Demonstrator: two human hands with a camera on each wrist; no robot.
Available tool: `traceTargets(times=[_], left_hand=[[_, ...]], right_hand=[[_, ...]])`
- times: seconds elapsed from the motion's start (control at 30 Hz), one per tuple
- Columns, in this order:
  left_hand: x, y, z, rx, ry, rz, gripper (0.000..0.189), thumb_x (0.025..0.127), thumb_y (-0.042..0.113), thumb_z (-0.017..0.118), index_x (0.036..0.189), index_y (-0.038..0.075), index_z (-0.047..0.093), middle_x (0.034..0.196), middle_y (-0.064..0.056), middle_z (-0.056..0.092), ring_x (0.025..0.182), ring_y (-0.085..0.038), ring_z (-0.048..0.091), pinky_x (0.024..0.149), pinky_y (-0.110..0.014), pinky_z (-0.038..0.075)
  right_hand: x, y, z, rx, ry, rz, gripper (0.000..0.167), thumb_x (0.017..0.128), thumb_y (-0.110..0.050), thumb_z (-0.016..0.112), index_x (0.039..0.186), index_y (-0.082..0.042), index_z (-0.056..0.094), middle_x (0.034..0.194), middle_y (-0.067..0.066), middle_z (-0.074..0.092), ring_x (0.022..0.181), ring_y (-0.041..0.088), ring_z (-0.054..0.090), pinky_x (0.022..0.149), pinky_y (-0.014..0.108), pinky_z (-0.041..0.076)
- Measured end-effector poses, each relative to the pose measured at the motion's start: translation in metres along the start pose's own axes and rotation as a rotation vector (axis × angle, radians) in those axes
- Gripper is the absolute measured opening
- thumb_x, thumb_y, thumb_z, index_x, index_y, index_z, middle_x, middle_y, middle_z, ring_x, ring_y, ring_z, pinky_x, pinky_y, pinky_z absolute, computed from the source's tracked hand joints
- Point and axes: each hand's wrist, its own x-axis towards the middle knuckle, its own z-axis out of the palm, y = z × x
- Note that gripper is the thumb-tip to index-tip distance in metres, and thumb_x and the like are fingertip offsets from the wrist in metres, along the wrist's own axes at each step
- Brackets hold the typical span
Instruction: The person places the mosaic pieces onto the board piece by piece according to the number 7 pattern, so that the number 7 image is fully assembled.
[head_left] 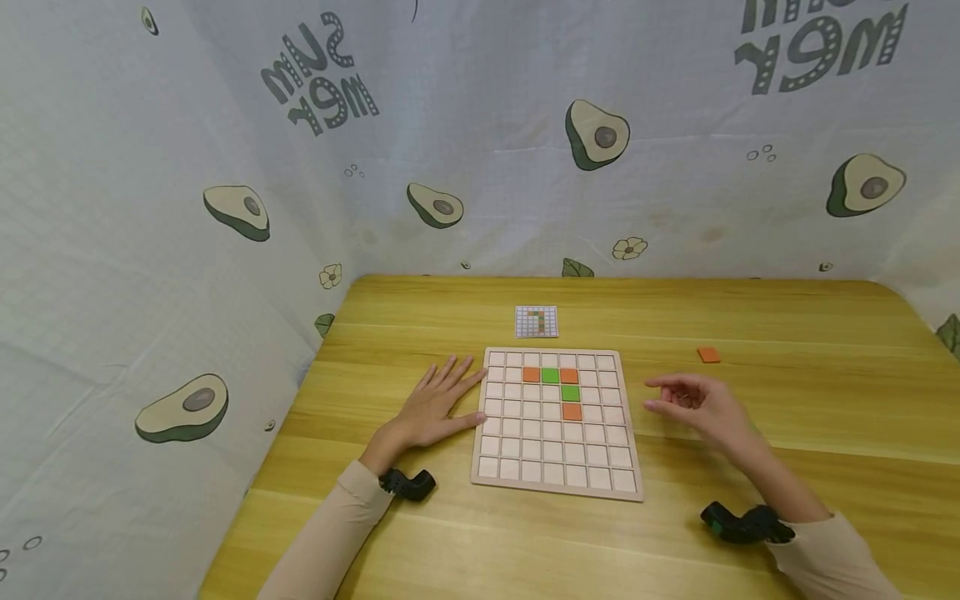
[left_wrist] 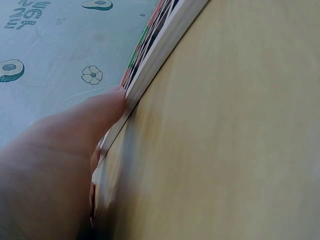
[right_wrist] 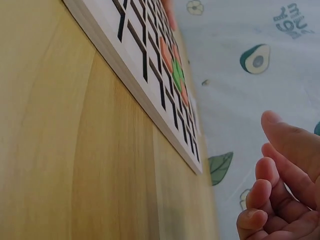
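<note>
A square wooden grid board [head_left: 530,450] lies flat on the table. Several coloured tiles sit in its cells: an orange, a green and an orange tile [head_left: 569,376] in one row, then a green tile [head_left: 570,393] and an orange tile [head_left: 572,412] below the last. My left hand [head_left: 431,410] is spread beside the board, thumb and index fingertips at its left edge. To the right of the board, my right hand [head_left: 697,408] hovers with thumb and index finger apart and the other fingers loosely curled; nothing shows between them in the right wrist view. A loose orange tile [head_left: 708,355] lies just beyond it.
Behind the board lies a small card [head_left: 536,322] printed with a grid and a coloured pattern. The wooden table [head_left: 825,375] meets a hanging white cloth [head_left: 495,150] with avocado prints at the back and left. Each wrist wears a black device [head_left: 742,525].
</note>
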Motion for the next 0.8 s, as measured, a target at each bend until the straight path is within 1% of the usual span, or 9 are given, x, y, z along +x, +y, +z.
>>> traceTargets(times=[0.2,0.33,0.47,0.7,0.8], left_hand=[[0.001,0.001,-0.001,0.001,-0.008,-0.004,0.075,0.1,0.063,0.039,0.162,0.029,0.014,0.167,-0.003,0.003,0.152,-0.027,-0.003,0.12,-0.048,-0.005],[0.001,0.001,-0.001,-0.002,-0.008,-0.001,0.075,0.1,0.062,0.04,0.162,0.029,0.014,0.167,-0.004,0.004,0.152,-0.028,-0.003,0.12,-0.048,-0.005],[0.001,0.0,0.0,0.007,-0.01,-0.002,0.075,0.1,0.064,0.039,0.162,0.029,0.014,0.167,-0.003,0.003,0.152,-0.027,-0.003,0.12,-0.047,-0.005],[0.0,0.0,0.001,-0.006,0.001,0.007,0.075,0.1,0.063,0.039,0.162,0.028,0.015,0.167,-0.003,0.004,0.152,-0.027,-0.003,0.12,-0.048,-0.004],[0.0,0.0,0.002,-0.005,0.007,0.009,0.075,0.1,0.063,0.04,0.162,0.027,0.016,0.167,-0.003,0.005,0.152,-0.027,-0.002,0.12,-0.049,-0.003]], right_hand=[[-0.011,0.006,-0.015,-0.001,0.046,0.027,0.04,0.091,-0.018,0.076,0.119,0.009,0.066,0.084,0.004,0.06,0.066,0.015,0.051,0.048,0.029,0.041],[-0.017,0.012,-0.024,-0.006,0.07,0.038,0.041,0.091,-0.017,0.076,0.12,0.01,0.065,0.084,0.002,0.061,0.068,0.017,0.053,0.051,0.029,0.043],[-0.022,0.017,-0.032,-0.012,0.088,0.057,0.039,0.092,-0.015,0.075,0.12,0.009,0.065,0.085,0.0,0.061,0.069,0.016,0.054,0.051,0.028,0.043],[-0.034,0.023,-0.042,-0.038,0.112,0.084,0.043,0.093,-0.02,0.074,0.122,0.009,0.064,0.088,-0.002,0.063,0.073,0.013,0.058,0.054,0.026,0.046],[-0.038,0.028,-0.046,-0.059,0.126,0.094,0.044,0.093,-0.021,0.074,0.123,0.009,0.064,0.088,-0.005,0.063,0.075,0.009,0.059,0.057,0.024,0.049]])
